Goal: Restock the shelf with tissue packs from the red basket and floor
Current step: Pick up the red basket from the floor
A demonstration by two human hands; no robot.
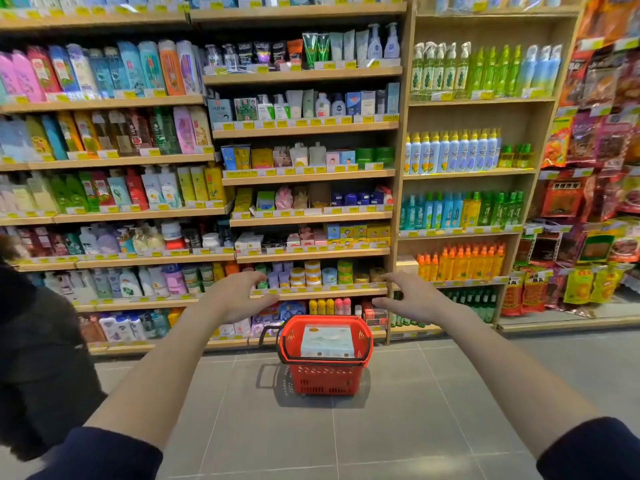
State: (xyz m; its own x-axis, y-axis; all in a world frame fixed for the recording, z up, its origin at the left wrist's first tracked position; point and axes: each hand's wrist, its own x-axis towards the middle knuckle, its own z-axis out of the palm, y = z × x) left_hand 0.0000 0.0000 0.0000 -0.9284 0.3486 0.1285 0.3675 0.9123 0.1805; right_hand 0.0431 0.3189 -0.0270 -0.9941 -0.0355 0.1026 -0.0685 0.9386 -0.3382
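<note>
A red basket stands on the grey tiled floor in front of the shelves, black handles folded along its rim. Inside lies a pale tissue pack, light blue and white, flat on top. Both my arms stretch forward above the basket. My left hand hovers up and to the left of it, fingers spread, holding nothing. My right hand hovers up and to the right, fingers also apart and empty. Neither hand touches the basket or the pack.
Wooden shelves full of bottles, jars and boxes rise behind the basket. A second unit with spray bottles stands at the right, snack bags beyond it. A person in dark clothing stands at the left edge.
</note>
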